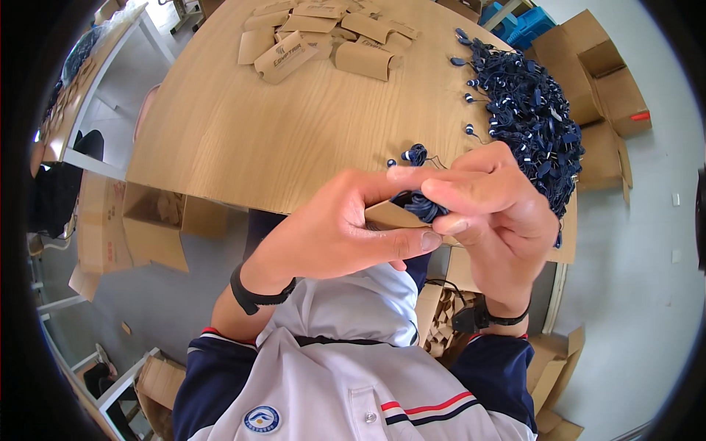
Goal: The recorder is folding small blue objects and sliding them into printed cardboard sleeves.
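In front of my chest, my left hand (320, 224) is closed round a small brown cardboard sleeve (390, 215), its open end facing right. A coiled dark blue earphone cable (421, 207) sits partly in that opening. My right hand (507, 213) pinches the coil at the sleeve's mouth with thumb and fingers. Just beyond my fingers, earbuds (416, 154) with pale bands show above the table; whether they belong to this coil I cannot tell. The sleeve's far side is hidden by my left hand.
A big heap of dark blue earphones (533, 117) covers the table's right side. Flattish brown cardboard sleeves (316, 26) are piled at the far edge of the wooden table (243, 132). Open cartons stand on the floor at left (154, 220) and right (588, 81).
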Demonstrator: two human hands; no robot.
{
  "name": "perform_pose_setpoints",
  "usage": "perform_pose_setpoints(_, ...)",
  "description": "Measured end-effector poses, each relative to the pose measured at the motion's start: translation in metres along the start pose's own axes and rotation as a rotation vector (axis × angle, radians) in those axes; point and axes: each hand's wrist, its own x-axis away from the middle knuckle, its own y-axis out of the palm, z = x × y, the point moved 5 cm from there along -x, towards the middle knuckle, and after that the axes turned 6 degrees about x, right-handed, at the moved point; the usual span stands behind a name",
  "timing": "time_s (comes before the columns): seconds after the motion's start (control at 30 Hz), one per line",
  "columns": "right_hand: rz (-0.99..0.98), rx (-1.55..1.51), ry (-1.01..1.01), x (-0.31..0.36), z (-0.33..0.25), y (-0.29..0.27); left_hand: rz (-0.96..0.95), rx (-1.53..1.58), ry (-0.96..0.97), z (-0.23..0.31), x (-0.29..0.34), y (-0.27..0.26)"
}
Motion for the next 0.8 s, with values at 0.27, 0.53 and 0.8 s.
perform_pose_setpoints(0.27, 0.152, 0.382, -0.202, -0.006, -0.012, 0.022, -0.087, -0.117, 0.003, -0.012, -0.007, -0.028)
perform_pose_setpoints(0.53, 0.077, 0.61, -0.043, 0.018, -0.014, 0.036, -0.145, -0.415, 0.159, -0.033, -0.009, -0.03)
perform_pose_setpoints(0.8, 0.001, 0.001, 0.043, 0.017, 0.014, 0.025, -0.241, -0.228, -0.106, -0.028, -0.004, -0.029)
